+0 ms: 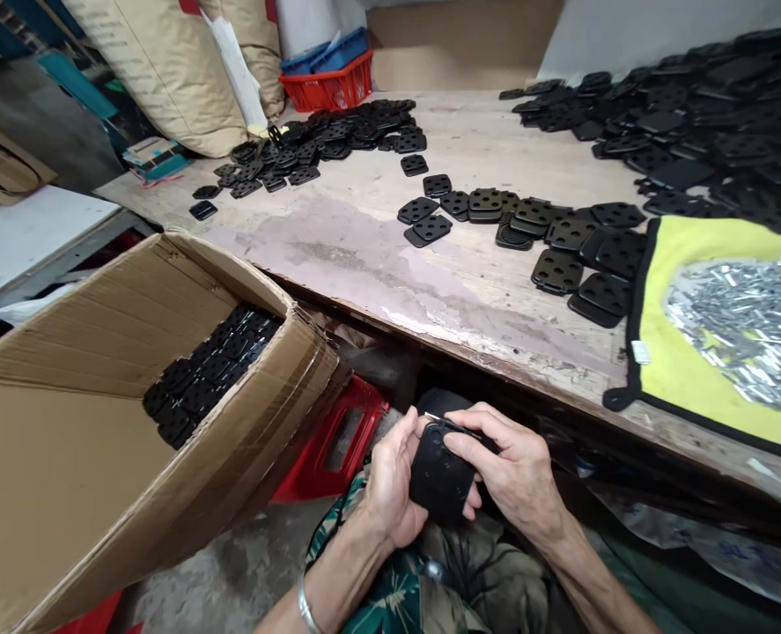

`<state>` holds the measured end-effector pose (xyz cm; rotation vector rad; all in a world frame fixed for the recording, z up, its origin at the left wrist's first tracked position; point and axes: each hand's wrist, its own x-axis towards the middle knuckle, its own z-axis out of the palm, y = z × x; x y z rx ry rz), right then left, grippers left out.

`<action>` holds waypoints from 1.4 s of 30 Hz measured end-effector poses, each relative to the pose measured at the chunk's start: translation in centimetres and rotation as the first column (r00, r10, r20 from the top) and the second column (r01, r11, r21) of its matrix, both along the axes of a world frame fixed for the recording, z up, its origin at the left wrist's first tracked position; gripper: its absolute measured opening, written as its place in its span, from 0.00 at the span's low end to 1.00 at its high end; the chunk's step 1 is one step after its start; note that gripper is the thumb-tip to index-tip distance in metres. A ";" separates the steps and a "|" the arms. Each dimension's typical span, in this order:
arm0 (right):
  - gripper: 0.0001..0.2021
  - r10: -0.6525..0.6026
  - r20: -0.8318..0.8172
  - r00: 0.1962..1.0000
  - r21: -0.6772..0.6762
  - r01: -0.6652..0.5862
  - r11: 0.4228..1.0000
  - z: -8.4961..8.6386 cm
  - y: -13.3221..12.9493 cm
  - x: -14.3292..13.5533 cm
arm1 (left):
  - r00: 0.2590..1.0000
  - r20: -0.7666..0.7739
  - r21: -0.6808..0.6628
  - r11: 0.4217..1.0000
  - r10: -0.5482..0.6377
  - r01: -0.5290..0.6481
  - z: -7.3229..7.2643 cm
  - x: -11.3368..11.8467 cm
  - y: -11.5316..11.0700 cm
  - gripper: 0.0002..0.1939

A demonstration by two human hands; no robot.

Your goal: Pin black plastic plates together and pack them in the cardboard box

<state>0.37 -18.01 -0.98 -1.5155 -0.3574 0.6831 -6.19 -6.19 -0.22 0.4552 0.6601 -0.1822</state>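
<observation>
Above my lap, my left hand is wrapped round a flat black plastic plate with rounded corners and small marks on its face. My right hand pinches the plate's upper edge between thumb and fingers. A thin bright metal piece, perhaps a pin, shows at that edge; its far part is hidden by the fingers. Behind the hands is another dark rounded shape that I cannot make out. On the bench to the right, a yellow cloth with black edging bears a heap of small silvery metal pins.
An open cardboard box with rows of black plates stands at left, beside a red plastic stool. Loose black plates lie along the wooden bench, with a large pile at back right. A red basket stands behind.
</observation>
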 end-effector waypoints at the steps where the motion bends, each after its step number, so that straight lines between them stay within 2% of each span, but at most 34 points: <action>1: 0.11 -0.005 -0.043 0.999 0.012 0.005 1.000 -0.1 0.0 -0.2 | 1.000 -0.018 -0.039 0.999 -0.025 0.024 0.0 0.0 0.0 0.23; 3: 0.12 -0.015 -0.067 0.998 0.011 0.016 1.000 -0.1 0.1 -0.5 | 0.997 -0.057 -0.074 0.996 -0.060 0.055 0.0 -0.1 0.0 0.23; 6: 0.12 -0.018 -0.025 1.000 -0.008 0.018 1.000 -0.3 0.1 -0.8 | 0.993 -0.110 -0.079 0.996 -0.047 0.039 0.2 -0.4 -0.2 0.22; 9: 0.10 -0.042 0.084 0.996 -0.001 0.042 0.999 -0.5 -0.1 -1.1 | 0.995 -0.101 -0.060 0.998 -0.011 0.005 0.4 -0.6 -0.7 0.22; 13: 0.07 -0.105 0.269 0.957 0.019 0.104 0.994 -0.9 -0.1 -1.3 | 0.990 -0.129 0.009 0.998 0.056 -0.055 0.4 -0.6 -1.0 0.16; 16: 0.07 -0.123 0.329 0.936 0.012 0.126 0.992 -1.2 0.1 -1.1 | 0.989 -0.144 0.008 1.000 0.031 -0.030 0.0 -0.3 -0.6 0.16; 20: 0.09 -0.119 0.217 0.969 -0.026 0.128 0.991 -0.9 0.4 -0.5 | 0.996 -0.089 -0.024 1.000 -0.018 0.016 -0.6 0.5 0.1 0.20; 24: 0.12 -0.095 -0.012 0.995 -0.025 0.095 0.995 0.0 0.8 0.1 | 0.998 -0.060 -0.073 0.997 -0.009 0.005 -0.8 1.0 0.5 0.22; 28: 0.14 -0.030 -0.223 0.974 -0.018 0.027 0.999 0.8 1.6 0.0 | 0.999 -0.049 -0.092 0.996 0.014 -0.018 -0.8 0.7 0.9 0.24; 32: 0.16 -0.060 -0.205 0.977 -0.076 0.045 0.996 0.2 2.3 -0.9 | 0.996 -0.060 -0.090 0.994 0.060 -0.065 -1.7 -0.2 1.2 0.23; 35: 0.19 -0.010 -0.218 0.976 -0.025 0.004 1.000 -0.6 2.2 -1.0 | 0.998 0.002 -0.134 0.989 0.061 -0.060 -2.5 -0.9 1.4 0.24; 39: 0.19 0.175 -0.256 0.951 0.155 -0.138 0.978 -1.3 1.5 -0.4 | 0.982 0.188 -0.208 0.975 -0.036 0.075 -3.0 -2.0 1.7 0.33; 42: 0.16 0.153 -0.212 0.965 0.172 -0.118 0.978 -1.5 1.3 -0.7 | 0.964 0.251 -0.213 0.967 -0.087 0.143 -2.8 -3.0 1.9 0.36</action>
